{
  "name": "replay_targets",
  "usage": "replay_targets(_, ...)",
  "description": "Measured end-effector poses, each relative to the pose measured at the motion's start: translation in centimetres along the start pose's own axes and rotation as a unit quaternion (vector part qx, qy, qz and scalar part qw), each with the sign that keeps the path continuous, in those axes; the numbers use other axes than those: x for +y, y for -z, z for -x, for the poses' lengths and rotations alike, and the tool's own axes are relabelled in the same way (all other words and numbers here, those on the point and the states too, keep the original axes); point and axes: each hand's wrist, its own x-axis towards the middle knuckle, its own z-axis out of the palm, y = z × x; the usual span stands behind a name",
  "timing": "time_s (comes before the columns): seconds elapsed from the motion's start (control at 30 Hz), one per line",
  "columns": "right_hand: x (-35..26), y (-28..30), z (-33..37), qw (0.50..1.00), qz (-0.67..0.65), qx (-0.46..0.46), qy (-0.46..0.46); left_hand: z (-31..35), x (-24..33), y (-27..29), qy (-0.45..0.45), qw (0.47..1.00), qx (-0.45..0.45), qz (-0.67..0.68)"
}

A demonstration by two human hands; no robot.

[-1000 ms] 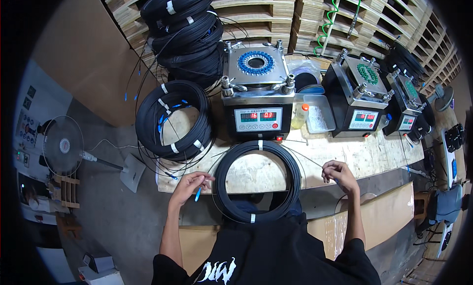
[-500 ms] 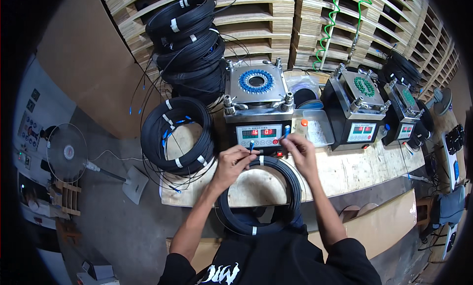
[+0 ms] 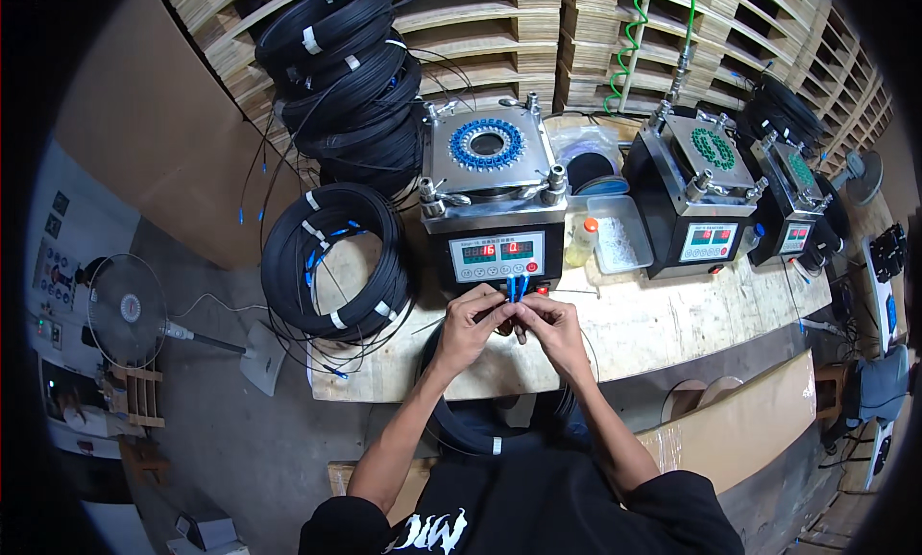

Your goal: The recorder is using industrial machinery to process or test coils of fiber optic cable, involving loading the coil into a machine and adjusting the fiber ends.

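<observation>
Two blue fiber-optic connectors (image 3: 518, 286) stand upright side by side, close together, between my fingertips. My left hand (image 3: 473, 326) is closed in a pinch on one of them, and my right hand (image 3: 553, 326) pinches the other; thumbs and fingers nearly touch. Below the hands, a black cable coil (image 3: 497, 446) with white ties rests at the table's front edge, partly hidden by my hands and forearms. Just beyond my fingers stands a polishing machine (image 3: 496, 224) with a lit red display. Its steel top carries a ring of blue connector holders (image 3: 487, 145).
To the left lies another black cable coil (image 3: 336, 320), with a tall coil stack (image 3: 346, 123) behind it. On the right are a bottle with an orange cap (image 3: 582, 242), a clear plastic tray (image 3: 645, 253) and two more polishing machines (image 3: 706, 190). A fan (image 3: 129, 310) stands left of the wooden table (image 3: 384, 377).
My hands have come together, bringing the two connectors side by side. The right hand has moved left and down from beside the machine's panel. The whole view has shifted slightly.
</observation>
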Motion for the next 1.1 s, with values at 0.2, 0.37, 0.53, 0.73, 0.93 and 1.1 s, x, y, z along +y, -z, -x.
replay_targets(0.2, 0.1, 0.7, 0.9, 0.999, -0.003, -0.033, -0.018, 0.1, 0.6, 0.0, 0.077, 0.994, -0.033, 0.070)
replay_targets(0.37, 0.5, 0.6, 1.4, 0.999, 0.014, -0.028, -0.038, -0.1, 1.1, 0.6, 0.061, 0.994, -0.090, -0.019)
replay_targets(0.53, 0.2, 0.4, 1.7, 0.999, -0.003, -0.027, -0.033, -0.3, 0.9, -0.6, 0.050, 0.991, -0.087, 0.084)
replay_targets(0.73, 1.4, 1.1, 2.9, 0.999, -0.017, -0.005, -0.048, -0.4, 1.2, -1.8, 0.086, 0.991, -0.084, 0.051)
replay_targets(0.93, -0.1, 5.7, 0.9, 0.983, 0.109, -0.140, -0.052, -0.2, 0.7, -2.8, 0.070, 0.997, -0.019, -0.001)
replay_targets(1.1, -1.4, 16.9, -6.4, 0.901, 0.428, 0.016, 0.064, 0.0, 2.0, -2.9, 0.124, 0.989, -0.068, 0.051)
